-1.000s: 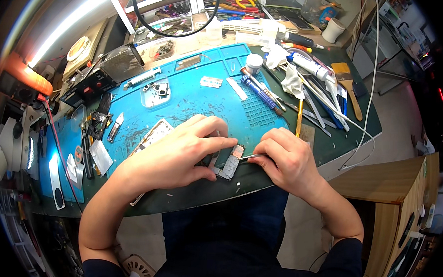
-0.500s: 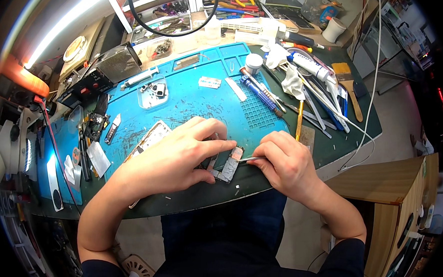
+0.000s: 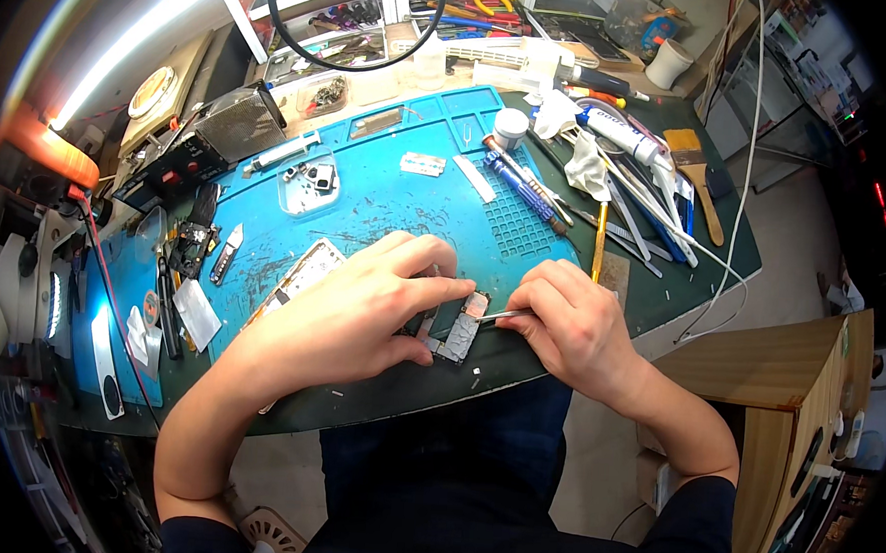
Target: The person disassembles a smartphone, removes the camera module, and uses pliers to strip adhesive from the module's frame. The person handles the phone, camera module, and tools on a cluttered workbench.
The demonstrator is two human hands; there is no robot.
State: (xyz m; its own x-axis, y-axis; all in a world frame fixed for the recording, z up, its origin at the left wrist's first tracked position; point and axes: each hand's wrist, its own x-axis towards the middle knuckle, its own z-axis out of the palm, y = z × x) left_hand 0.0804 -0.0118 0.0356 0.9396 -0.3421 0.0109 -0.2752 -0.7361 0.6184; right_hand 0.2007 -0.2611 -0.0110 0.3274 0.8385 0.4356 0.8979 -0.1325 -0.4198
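A small circuit board (image 3: 458, 335) with grey shielding and a copper-coloured patch lies near the bench's front edge. My left hand (image 3: 387, 299) is closed on its left side, thumb at the lower end and fingers at the upper end, covering part of it. Between the thumb and fingers of my right hand (image 3: 571, 318) is a thin metal tool (image 3: 501, 316), perhaps tweezers, its tip touching the board's right side near the copper patch. A pale phone frame (image 3: 308, 267) lies partly under my left forearm.
On the blue mat (image 3: 366, 207) are a clear tray of small parts (image 3: 310, 184), a syringe (image 3: 284, 155) and screwdrivers (image 3: 523, 191). A brush (image 3: 702, 180) and a white tube (image 3: 621, 131) lie at the right. A wooden cabinet (image 3: 749, 358) stands beside the bench.
Both hands hold nearly the same pose, and the tool tip stays at the board's right side. The whole view has shifted very slightly.
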